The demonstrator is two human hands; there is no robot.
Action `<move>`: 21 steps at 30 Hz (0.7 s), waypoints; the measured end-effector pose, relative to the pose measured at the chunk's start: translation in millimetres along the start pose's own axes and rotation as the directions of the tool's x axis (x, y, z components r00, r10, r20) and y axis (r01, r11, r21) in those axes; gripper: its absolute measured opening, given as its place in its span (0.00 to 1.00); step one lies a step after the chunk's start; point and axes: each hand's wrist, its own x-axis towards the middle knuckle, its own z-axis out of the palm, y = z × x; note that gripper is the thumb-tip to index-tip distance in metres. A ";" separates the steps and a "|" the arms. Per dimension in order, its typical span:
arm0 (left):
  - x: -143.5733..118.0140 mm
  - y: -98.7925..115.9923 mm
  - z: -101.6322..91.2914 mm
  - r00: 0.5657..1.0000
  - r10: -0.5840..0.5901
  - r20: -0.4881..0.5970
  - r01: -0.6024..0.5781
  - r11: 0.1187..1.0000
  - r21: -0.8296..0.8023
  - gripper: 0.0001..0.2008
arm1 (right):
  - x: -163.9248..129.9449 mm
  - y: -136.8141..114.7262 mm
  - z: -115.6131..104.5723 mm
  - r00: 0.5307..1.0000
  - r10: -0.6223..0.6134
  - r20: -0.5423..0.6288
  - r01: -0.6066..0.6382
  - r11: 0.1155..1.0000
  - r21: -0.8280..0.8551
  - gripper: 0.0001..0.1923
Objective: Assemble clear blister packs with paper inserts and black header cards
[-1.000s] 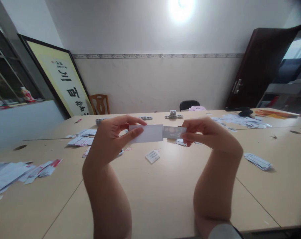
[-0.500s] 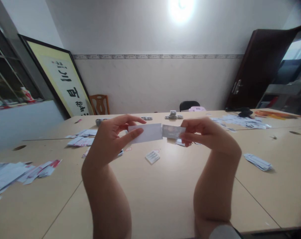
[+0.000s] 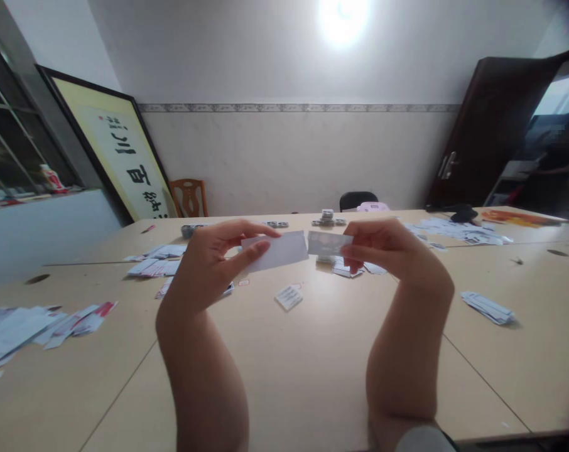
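Observation:
Both my hands are raised above the beige table (image 3: 313, 351). My left hand (image 3: 213, 260) pinches a white paper sleeve (image 3: 282, 249) between thumb and fingers. My right hand (image 3: 388, 251) pinches a small grey card (image 3: 326, 243) at its right end. The card's left end sits at the sleeve's right edge, just apart from it or barely touching; I cannot tell which. Below them on the table lies a small printed label (image 3: 288, 295) and a few loose cards (image 3: 348, 270).
Piles of white and red paper slips lie at the left (image 3: 39, 323), the back left (image 3: 155, 260), the right (image 3: 487, 306) and the back right (image 3: 454, 229). Small stacks of metal pieces (image 3: 328, 218) stand at the far edge. Chairs, a framed scroll and a dark door line the walls.
The grey card has slid right, out of the white sleeve, so the two now sit end to end. Both hands rose slightly.

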 end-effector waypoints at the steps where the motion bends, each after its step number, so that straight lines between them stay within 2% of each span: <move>1: 0.1 -0.3 -0.4 1.000 0.011 0.018 -0.011 1.000 0.007 0.10 | 0.2 -1.0 0.1 1.000 0.002 0.003 -0.002 1.000 -0.002 0.11; 4: 1.2 -1.5 -0.4 0.991 0.022 0.132 -0.026 0.999 0.028 0.15 | 1.1 -4.0 1.0 1.000 0.006 0.026 -0.005 1.000 -0.026 0.10; 7: 3.9 -2.2 4.0 0.955 0.024 0.296 -0.035 0.999 0.033 0.15 | 2.1 -4.5 2.2 0.999 -0.002 0.046 0.004 0.998 -0.056 0.09; 9: 6.3 -1.3 9.3 0.929 0.067 0.365 -0.066 0.998 -0.015 0.15 | 2.6 -3.4 2.4 0.999 0.000 0.049 0.003 0.998 -0.069 0.09; 12: 9.4 2.4 18.5 0.919 0.100 0.382 -0.070 0.993 -0.091 0.15 | 2.8 -2.1 2.1 0.998 0.011 0.054 -0.006 0.996 -0.084 0.09; 17: 12.2 7.8 31.3 0.925 -0.026 0.378 0.033 0.999 -0.011 0.27 | 2.8 -4.5 2.3 0.993 0.015 0.120 -0.001 0.993 -0.117 0.09; 21: 14.9 8.4 39.8 0.950 -0.026 0.311 0.002 0.997 0.079 0.21 | 2.9 -6.2 2.1 0.986 0.018 0.164 0.006 0.989 -0.145 0.08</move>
